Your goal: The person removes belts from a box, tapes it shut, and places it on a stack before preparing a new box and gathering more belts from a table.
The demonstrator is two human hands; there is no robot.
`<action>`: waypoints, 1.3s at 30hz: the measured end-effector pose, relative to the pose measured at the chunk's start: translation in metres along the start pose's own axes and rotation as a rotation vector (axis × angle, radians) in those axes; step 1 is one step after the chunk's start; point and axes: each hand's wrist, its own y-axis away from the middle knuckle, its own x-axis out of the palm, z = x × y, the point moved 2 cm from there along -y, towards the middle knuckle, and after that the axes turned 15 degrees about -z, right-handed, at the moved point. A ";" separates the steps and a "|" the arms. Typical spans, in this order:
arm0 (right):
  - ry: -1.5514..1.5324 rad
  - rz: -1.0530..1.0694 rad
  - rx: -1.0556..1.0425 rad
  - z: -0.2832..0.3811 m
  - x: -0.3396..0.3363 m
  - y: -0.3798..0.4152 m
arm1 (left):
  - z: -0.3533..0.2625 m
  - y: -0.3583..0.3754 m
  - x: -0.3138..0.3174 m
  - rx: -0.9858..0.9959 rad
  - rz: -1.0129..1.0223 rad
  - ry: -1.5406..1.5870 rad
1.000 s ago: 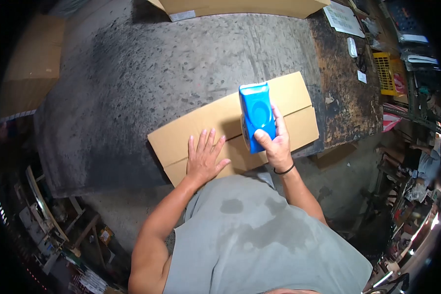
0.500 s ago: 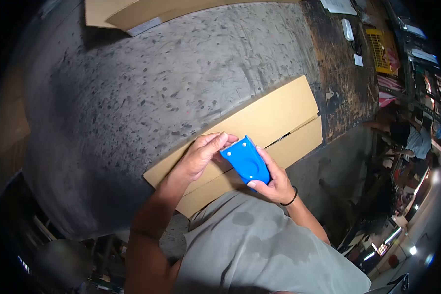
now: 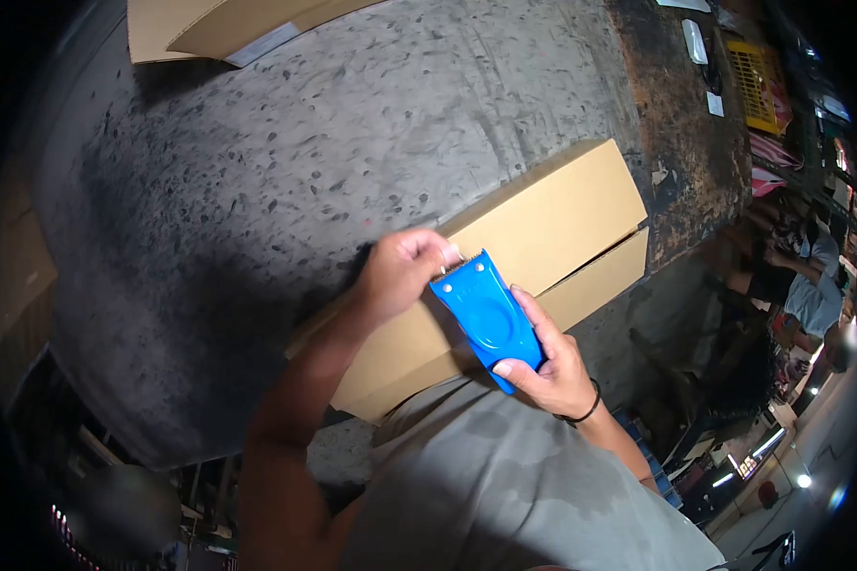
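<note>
A blue handheld tape dispenser (image 3: 493, 319) with a toothed metal edge and two rivets is gripped by my right hand (image 3: 554, 369), thumb on its near face. It is tilted, toothed end pointing up and left. My left hand (image 3: 411, 269) is closed in a pinch right at the teeth. Whether a clear tape end lies between those fingertips I cannot make out. Beneath both hands lies a closed brown cardboard box (image 3: 552, 214), its top flaps meeting along a narrow dark seam.
The box rests on a worn, speckled grey table (image 3: 324, 143). Another cardboard box (image 3: 209, 24) stands at the far edge. A yellow crate (image 3: 754, 86) is at the upper right. Another person (image 3: 809, 276) is beyond the table at right.
My left hand has closed its fingers at the dispenser's teeth and risen slightly. The dispenser and right hand have shifted a little right and down. The view has shifted somewhat.
</note>
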 end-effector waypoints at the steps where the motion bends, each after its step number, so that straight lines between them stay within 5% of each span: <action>1: 0.024 0.007 0.026 0.003 -0.003 0.002 | -0.009 -0.003 -0.007 -0.011 -0.107 0.020; 5: 0.042 0.019 0.109 0.001 -0.003 0.008 | 0.005 -0.031 -0.029 0.068 -0.193 -0.177; 8: 0.058 0.002 0.108 0.000 0.002 0.009 | 0.007 -0.032 -0.025 -0.104 -0.136 -0.069; 15: 0.050 -0.024 0.154 0.005 0.005 0.008 | 0.026 -0.039 -0.024 -0.073 -0.173 -0.070; 18: 0.050 -0.012 0.180 0.005 0.005 0.009 | 0.033 -0.041 -0.026 0.103 -0.160 -0.309; 20: 0.059 -0.006 0.171 0.005 0.005 0.011 | 0.010 -0.027 -0.029 0.339 -0.308 -0.736; 24: 0.048 0.019 0.179 -0.006 0.002 0.015 | 0.009 -0.007 -0.036 0.498 -0.382 -0.849; 26: 0.049 0.011 0.162 -0.012 0.002 0.014 | 0.016 0.000 -0.024 0.414 0.030 -0.375; 29: 0.033 0.018 0.153 -0.014 0.004 0.013 | 0.008 -0.018 -0.013 0.395 0.130 -0.526; 36: 0.044 0.045 0.163 -0.016 0.001 0.016 | 0.016 0.010 -0.047 0.315 0.132 -0.582; 39: 0.029 0.040 0.137 -0.024 0.005 0.014 | 0.007 -0.008 -0.028 0.528 0.084 -0.732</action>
